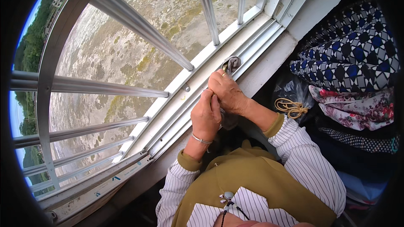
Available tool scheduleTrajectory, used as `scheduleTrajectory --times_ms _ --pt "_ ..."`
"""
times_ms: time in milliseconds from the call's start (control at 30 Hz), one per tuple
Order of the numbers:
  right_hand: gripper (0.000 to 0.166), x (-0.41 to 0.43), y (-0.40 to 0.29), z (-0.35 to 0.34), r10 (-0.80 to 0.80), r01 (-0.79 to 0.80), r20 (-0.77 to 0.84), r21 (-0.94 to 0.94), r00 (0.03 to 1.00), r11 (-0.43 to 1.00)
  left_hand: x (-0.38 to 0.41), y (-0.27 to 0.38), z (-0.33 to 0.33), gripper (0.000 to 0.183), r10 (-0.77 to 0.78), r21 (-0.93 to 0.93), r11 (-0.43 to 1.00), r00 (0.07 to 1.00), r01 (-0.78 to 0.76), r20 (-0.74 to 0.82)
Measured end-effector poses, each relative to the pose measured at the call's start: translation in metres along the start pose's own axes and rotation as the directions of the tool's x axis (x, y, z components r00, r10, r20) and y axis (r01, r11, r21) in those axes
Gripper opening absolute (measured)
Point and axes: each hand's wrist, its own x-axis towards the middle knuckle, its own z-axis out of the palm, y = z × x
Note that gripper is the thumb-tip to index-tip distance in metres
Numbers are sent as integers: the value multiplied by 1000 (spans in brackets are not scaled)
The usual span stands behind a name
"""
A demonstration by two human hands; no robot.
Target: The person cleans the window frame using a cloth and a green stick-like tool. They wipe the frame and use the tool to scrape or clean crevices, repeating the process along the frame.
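A bunched grey cloth (233,64) pokes out past the fingers of my right hand (228,93), over the metal tracks of a sliding window (249,52). This hand wears a ring and grips the cloth. Pressed up against it, my left hand (204,115) has thumb and fingers pinched together at the cloth, with a bracelet at the wrist. More dark grey fabric hangs below the hands, beside the left palm. Something thin and yellowish shows at the cloth's edge; most of it is hidden.
Metal security bars (142,30) stand beyond the frame, above a stained concrete surface (126,56). A sliding sash (104,184) fills the track's lower left end. To the right lie patterned fabrics (347,53) and a clear plastic bag (288,90) with tan cord (292,107).
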Motion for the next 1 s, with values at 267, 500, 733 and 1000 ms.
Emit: scheduleTrajectory --times_ms 267,500,733,1000 --pt "18 9 89 -57 177 -210 -135 -293 975 933 92 18 91 8 81 -17 997 988 -80 129" --pt "14 14 114 -63 183 -272 -227 -468 956 841 115 17 114 11 42 -34 999 991 -38 129" --pt "15 -9 7 -3 183 -209 -157 -170 971 963 24 3 9 13 -8 -29 1000 992 11 125" --pt "14 -27 -68 26 99 -96 -113 33 989 995 -45 17 -55 17 -132 -1 991 982 133 133"
